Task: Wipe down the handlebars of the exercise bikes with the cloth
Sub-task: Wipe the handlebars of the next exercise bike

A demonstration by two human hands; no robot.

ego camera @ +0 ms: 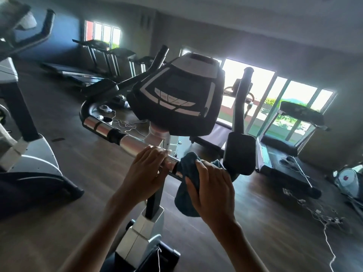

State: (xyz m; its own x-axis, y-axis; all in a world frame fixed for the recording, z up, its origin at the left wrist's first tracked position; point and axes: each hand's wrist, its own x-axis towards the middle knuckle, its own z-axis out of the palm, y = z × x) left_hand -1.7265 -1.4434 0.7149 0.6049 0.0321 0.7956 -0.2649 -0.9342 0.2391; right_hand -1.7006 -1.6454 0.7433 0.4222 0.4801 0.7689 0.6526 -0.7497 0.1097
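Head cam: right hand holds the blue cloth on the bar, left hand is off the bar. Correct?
Not quite. The head view shows the left hand on the bar, gripping the bare chrome just beside the cloth. The rest stands: the right hand holds the blue cloth on the bar.

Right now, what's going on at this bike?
A person stands at an exercise bike, just below its black console. The left hand grips the shiny chrome handlebar near its middle. The right hand holds a dark blue-grey cloth bunched round the bar just to the right of that, with part of the cloth hanging below. The bar's left stretch has no cloth on it.
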